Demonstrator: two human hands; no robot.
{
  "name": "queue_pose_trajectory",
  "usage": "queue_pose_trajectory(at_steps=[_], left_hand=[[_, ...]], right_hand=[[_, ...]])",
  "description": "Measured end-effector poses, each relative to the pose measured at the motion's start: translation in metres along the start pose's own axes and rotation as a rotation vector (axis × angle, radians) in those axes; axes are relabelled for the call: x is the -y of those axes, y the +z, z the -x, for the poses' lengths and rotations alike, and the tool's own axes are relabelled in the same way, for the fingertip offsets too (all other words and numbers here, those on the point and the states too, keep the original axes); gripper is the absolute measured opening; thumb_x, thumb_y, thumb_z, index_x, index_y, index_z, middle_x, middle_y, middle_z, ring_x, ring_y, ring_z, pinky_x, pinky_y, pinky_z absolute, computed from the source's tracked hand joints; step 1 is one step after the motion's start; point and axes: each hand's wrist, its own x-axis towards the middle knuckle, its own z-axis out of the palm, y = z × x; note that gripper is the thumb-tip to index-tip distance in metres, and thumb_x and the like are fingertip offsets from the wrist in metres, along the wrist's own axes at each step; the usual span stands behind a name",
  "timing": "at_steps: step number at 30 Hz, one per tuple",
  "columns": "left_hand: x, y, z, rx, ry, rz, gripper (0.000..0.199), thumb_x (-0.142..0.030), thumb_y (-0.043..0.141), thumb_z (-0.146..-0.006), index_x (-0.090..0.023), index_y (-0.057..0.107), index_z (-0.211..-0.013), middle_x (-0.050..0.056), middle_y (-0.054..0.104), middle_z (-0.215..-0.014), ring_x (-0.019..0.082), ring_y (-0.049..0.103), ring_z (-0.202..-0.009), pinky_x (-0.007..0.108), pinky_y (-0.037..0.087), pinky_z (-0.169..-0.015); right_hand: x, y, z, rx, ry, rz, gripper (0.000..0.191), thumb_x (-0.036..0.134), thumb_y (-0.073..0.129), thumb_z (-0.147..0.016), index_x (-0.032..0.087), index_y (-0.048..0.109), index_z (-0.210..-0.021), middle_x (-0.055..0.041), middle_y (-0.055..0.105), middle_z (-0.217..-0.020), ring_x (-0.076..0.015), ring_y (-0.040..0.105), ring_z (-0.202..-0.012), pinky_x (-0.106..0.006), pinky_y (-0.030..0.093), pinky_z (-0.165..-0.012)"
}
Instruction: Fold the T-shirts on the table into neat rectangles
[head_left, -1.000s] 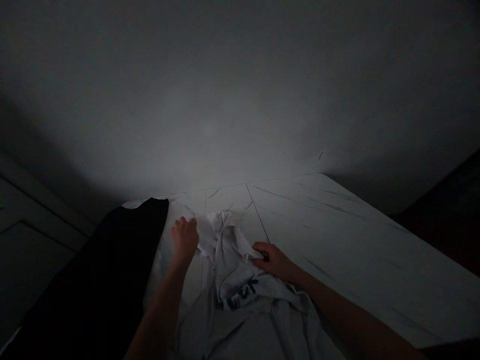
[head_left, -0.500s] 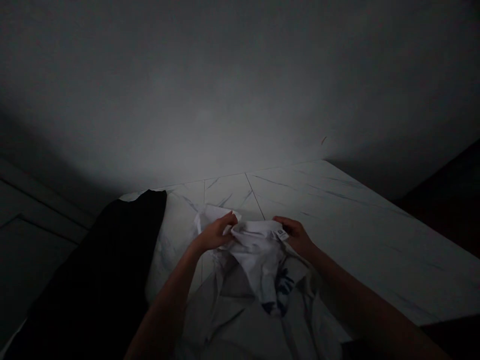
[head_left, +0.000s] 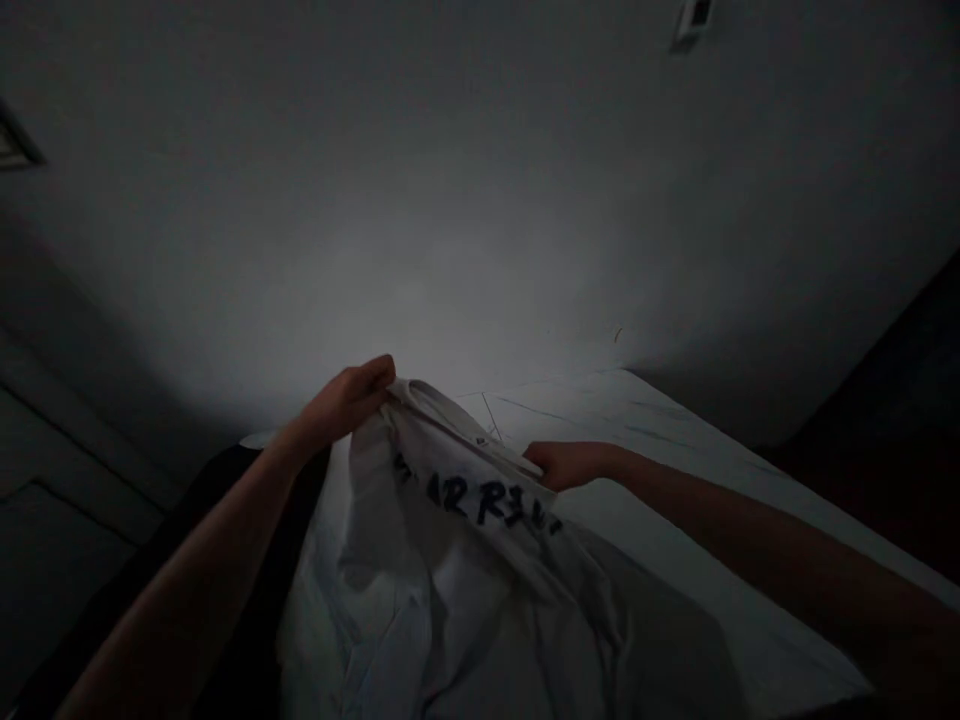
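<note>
Tightly curled, the left hand (head_left: 351, 393) closes its grip around the top edge of a white shirt (head_left: 442, 560), near the collar. The right hand (head_left: 570, 465) has a narrower grip, pinching the cloth farther along that same edge, its fingertips tucked against the fabric (hard to make out in this dim light). Between the hands the shirt hangs in a slack band, with dark lettering (head_left: 476, 500) across it, too blurred to read. Below that, its body drapes in folds down onto a marble-veined table (head_left: 675, 440), well above which the hands hold the top edge. A black cloth (head_left: 304, 510) lies on the table's left side, beside the shirt and under the left forearm. Behind rises a pale wall (head_left: 420, 200) with a small wall fitting (head_left: 694, 18) high up.
</note>
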Motion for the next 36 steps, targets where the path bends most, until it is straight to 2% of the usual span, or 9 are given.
queue_pose_trajectory(at_steps=[2,7,11,14,19,22,25,32,36], left_hand=[[-0.012,-0.045,-0.028,-0.073,0.06,-0.215,0.002,-0.021,0.048,-0.075,-0.019,0.046,-0.075,-0.003,0.048,-0.069,0.012,0.05,-0.07,0.023,0.038,-0.07],[-0.061,-0.157,-0.058,-0.577,0.201,-0.654,0.055,-0.026,0.008,-0.087,-0.003,0.057,-0.092,0.002,0.048,-0.088,0.022,0.057,-0.107,0.038,0.029,-0.086],[-0.079,-0.185,-0.037,-1.24,0.336,-0.408,0.045,-0.056,0.044,-0.09,-0.021,0.055,-0.116,0.002,0.055,-0.115,0.024,0.054,-0.118,0.039,0.042,-0.089],[-0.048,-0.126,-0.003,-1.181,0.329,-0.162,0.042,-0.044,0.056,-0.088,-0.025,0.048,-0.126,0.0,0.058,-0.119,0.017,0.061,-0.106,0.032,0.049,-0.087],[0.02,0.052,0.107,-0.124,0.213,-0.016,0.035,-0.009,0.045,-0.079,-0.026,0.067,-0.101,0.0,0.073,-0.098,0.019,0.069,-0.094,0.031,0.053,-0.086],[0.025,0.111,0.164,0.119,-0.024,0.107,0.042,-0.011,0.052,-0.077,-0.031,0.062,-0.112,-0.002,0.073,-0.1,0.021,0.07,-0.093,0.03,0.053,-0.079],[0.015,0.125,0.174,0.302,-0.152,0.213,0.049,-0.019,0.064,-0.072,-0.03,0.057,-0.12,-0.003,0.07,-0.089,0.02,0.069,-0.079,0.029,0.052,-0.07],[-0.031,0.157,0.107,-0.014,0.05,0.372,0.053,-0.041,0.068,-0.082,-0.022,0.052,-0.129,0.011,0.06,-0.125,0.026,0.057,-0.117,0.043,0.047,-0.099],[-0.048,0.19,0.079,-0.049,-0.016,0.492,0.029,-0.037,0.069,-0.084,-0.02,0.063,-0.107,0.005,0.069,-0.099,0.02,0.065,-0.093,0.033,0.052,-0.082]], right_hand=[[0.014,-0.049,-0.009,-0.148,0.026,0.058,0.032,0.042,0.071,-0.07,0.013,0.065,-0.058,0.0045,0.055,-0.053,-0.0095,0.048,-0.052,-0.023,0.041,-0.053],[0.1,-0.198,-0.002,-1.179,-0.316,0.198,0.041,0.043,0.054,-0.089,0.008,0.062,-0.07,0.0016,0.054,-0.062,-0.0086,0.053,-0.061,-0.023,0.04,-0.058],[0.137,-0.207,0.021,-1.452,-0.664,0.468,0.033,0.043,0.052,-0.093,0.013,0.065,-0.093,-0.0012,0.063,-0.081,-0.0162,0.062,-0.077,-0.028,0.045,-0.065],[0.086,-0.137,0.027,-1.188,-0.423,0.7,0.03,0.042,0.072,-0.079,0.02,0.067,-0.099,-0.0028,0.068,-0.08,-0.0215,0.065,-0.075,-0.03,0.048,-0.064],[-0.032,-0.009,0.059,-0.39,0.007,0.66,0.02,0.035,0.073,-0.073,0.024,0.069,-0.089,-0.0046,0.073,-0.084,-0.0254,0.068,-0.08,-0.031,0.049,-0.067],[-0.056,0.024,0.078,-0.462,0.072,0.408,0.008,0.028,0.063,-0.075,0.022,0.065,-0.079,-0.0013,0.07,-0.075,-0.021,0.066,-0.072,-0.028,0.045,-0.064],[-0.051,0.036,0.073,-0.612,0.076,0.222,0.008,0.026,0.061,-0.07,0.021,0.063,-0.075,0.0017,0.066,-0.069,-0.0175,0.062,-0.066,-0.026,0.043,-0.061],[-0.03,0.083,0.0,-0.787,-0.016,0.19,0.011,0.028,0.066,-0.074,0.021,0.063,-0.081,0.0013,0.067,-0.073,-0.016,0.061,-0.065,-0.025,0.041,-0.06],[-0.038,0.105,-0.017,-0.773,-0.209,0.276,0.009,0.029,0.063,-0.082,0.022,0.066,-0.086,-0.0024,0.071,-0.083,-0.0171,0.066,-0.075,-0.026,0.045,-0.067]])
